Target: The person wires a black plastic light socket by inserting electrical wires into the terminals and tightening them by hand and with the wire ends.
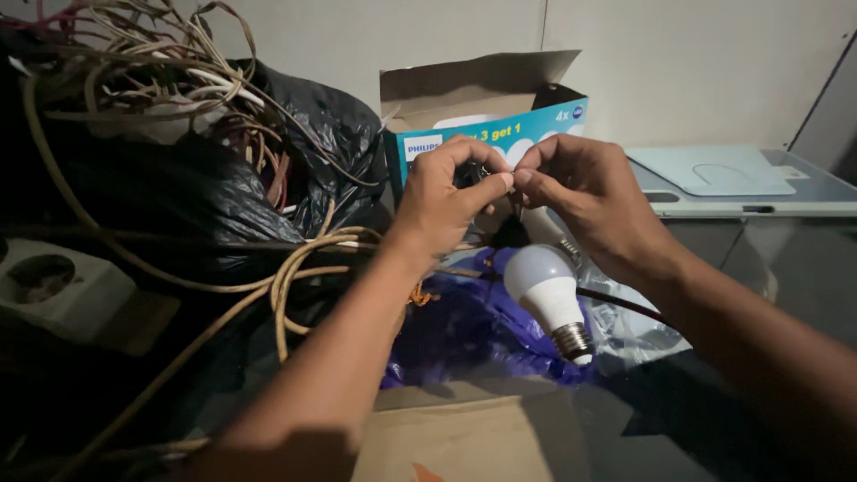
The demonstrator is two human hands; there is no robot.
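Both pinching one small dark part between fingertips, left hand (pixel 446 196) and right hand (pixel 571 192) touching, white bulb (pixel 546 290) just below, screw base pointing down

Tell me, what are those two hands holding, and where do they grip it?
Left hand and right hand pinch a small dark part between fingertips; what it is cannot be told.

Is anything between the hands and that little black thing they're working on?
No. Both the left hand and the right hand already pinch the small dark part at their fingertips. The white light bulb lies below on purple plastic, and the open bulb box stands behind.
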